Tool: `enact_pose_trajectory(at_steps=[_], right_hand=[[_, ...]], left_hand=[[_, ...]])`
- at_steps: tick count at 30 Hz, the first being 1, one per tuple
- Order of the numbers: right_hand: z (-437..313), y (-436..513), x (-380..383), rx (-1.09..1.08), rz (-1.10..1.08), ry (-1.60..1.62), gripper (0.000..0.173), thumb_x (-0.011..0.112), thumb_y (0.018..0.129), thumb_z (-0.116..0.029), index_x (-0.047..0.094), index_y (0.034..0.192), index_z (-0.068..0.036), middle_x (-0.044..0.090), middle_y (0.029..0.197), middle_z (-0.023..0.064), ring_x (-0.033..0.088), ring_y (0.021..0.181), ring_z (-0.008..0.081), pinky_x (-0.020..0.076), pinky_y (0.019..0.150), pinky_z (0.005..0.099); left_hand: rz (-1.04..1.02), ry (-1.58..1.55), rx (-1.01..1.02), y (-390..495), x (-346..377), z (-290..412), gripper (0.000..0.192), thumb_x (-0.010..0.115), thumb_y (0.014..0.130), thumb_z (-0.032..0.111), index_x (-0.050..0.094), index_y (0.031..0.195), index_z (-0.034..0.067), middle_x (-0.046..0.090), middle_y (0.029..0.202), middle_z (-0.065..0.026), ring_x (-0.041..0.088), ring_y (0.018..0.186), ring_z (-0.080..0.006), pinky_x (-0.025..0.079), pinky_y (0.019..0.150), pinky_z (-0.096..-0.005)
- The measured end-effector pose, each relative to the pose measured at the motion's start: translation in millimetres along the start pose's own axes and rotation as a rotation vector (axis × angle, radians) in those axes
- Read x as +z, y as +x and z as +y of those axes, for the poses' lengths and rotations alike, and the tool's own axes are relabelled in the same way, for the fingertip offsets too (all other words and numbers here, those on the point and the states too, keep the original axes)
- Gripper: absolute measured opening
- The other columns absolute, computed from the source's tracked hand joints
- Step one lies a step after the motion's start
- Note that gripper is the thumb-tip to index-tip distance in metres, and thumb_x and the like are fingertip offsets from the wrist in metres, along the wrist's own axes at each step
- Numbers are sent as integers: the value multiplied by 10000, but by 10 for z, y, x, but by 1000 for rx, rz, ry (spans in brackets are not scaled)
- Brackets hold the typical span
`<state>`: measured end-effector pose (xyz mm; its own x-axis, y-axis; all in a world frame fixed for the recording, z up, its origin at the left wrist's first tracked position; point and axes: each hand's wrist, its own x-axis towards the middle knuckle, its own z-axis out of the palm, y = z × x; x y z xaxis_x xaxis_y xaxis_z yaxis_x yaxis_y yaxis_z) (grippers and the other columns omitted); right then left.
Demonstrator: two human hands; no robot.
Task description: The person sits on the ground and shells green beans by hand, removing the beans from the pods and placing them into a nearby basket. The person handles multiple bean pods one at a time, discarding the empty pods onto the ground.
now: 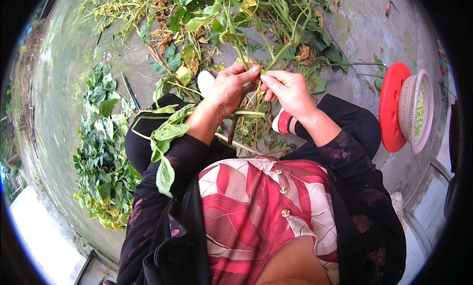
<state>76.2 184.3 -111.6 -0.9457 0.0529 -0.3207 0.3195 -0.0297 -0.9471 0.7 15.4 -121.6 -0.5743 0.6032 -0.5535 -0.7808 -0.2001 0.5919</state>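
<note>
My left hand (232, 86) is closed around the stems of an uprooted bean plant (271, 55), whose green stems, pods and leaves spread away from me. Close beside it, my right hand (286, 89) pinches a small green piece, perhaps a pod, between thumb and forefinger at the stems. The brown lower stem (232, 129) of the plant points back toward my lap. Green leaves (166, 135) on a bent stalk hang over my left forearm. What the curled fingers of each hand cover is hidden.
A red plastic stool (392, 107) with a wire leg stands at the right, bearing a pale plastic basket (405, 107) of green beans. Leafy stalks (105, 148) are heaped at the left, more plants (125, 7) ahead. A dark stick (130, 89) and a red-handled tool (387, 8) lie on the concrete.
</note>
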Motion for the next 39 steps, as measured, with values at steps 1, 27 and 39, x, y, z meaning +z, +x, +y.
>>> enact_pose_trajectory(at_steps=[1,27,39], right_hand=[[-9,-11,-4,-1,-31,4,204,581,980,-107,672,1071,51,677,846,69,616,641,94,520,588,245],[-400,-21,-145,85,-279,278,166,590,935,-97,689,970,32,684,770,75,656,590,114,526,545,225],[-406,-2,-219,153,-92,183,201,576,952,-130,640,993,56,659,818,96,703,657,184,560,535,262]], left_hand=[[19,-3,17,3,4,-5,146,643,957,157,653,1029,30,649,937,-54,597,881,-162,485,834,-333],[-307,-126,93,-192,161,214,165,620,962,169,646,1051,32,659,900,-35,583,799,-132,475,756,-284],[-79,224,243,-116,157,136,176,650,941,119,628,1062,-7,649,878,-27,569,771,-95,455,714,-238]])
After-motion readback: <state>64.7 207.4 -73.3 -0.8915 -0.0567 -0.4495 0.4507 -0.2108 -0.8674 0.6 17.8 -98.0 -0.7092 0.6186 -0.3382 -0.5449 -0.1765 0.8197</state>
